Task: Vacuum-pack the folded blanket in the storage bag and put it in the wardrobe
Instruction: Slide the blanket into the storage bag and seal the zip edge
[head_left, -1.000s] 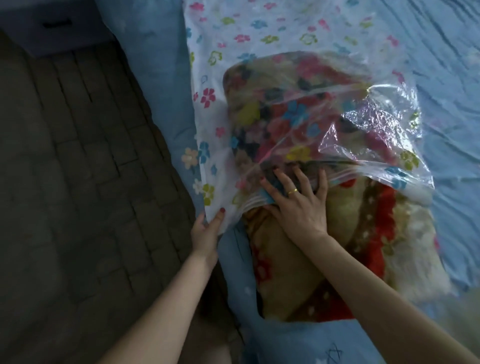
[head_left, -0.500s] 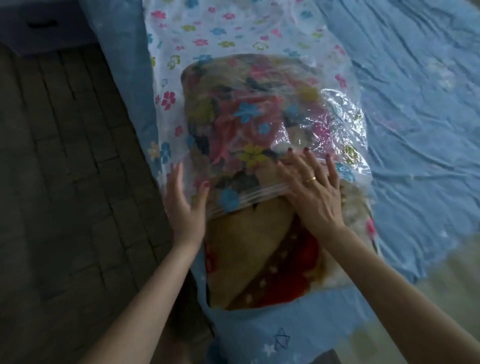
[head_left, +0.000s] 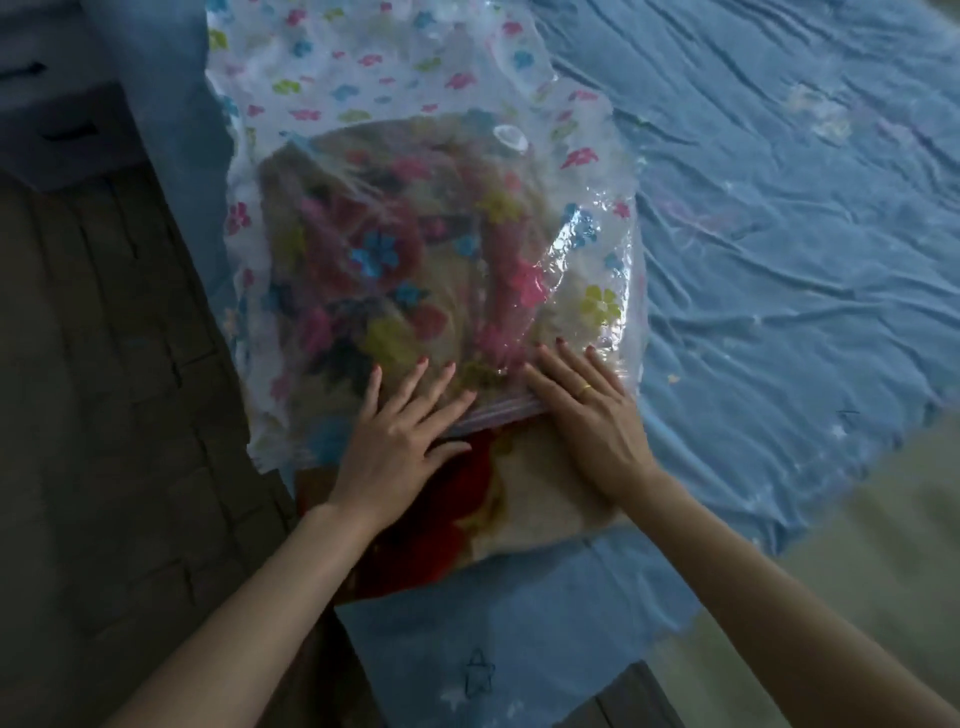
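Note:
A clear storage bag (head_left: 363, 93) printed with coloured flowers lies on the bed, its round white valve (head_left: 510, 139) facing up. The folded blanket (head_left: 540, 493), beige with red patches, is mostly inside the bag; its near end sticks out of the bag's open mouth (head_left: 498, 413). My left hand (head_left: 400, 436) lies flat with spread fingers across the mouth edge, on the left side of the blanket. On the right side, my right hand (head_left: 592, 415), wearing a ring, presses flat on the same edge.
A wrinkled blue sheet (head_left: 779, 260) covers the bed, which fills the right side. Dark tiled floor (head_left: 104, 415) runs along the left. A dark drawer unit (head_left: 47, 104) stands at the top left corner. The bed's near edge drops off just below the blanket.
The bag now covers more of the blanket. My left hand moved from the bag's left side onto the top of the blanket at the mouth. My right hand stays pressed near the mouth edge.

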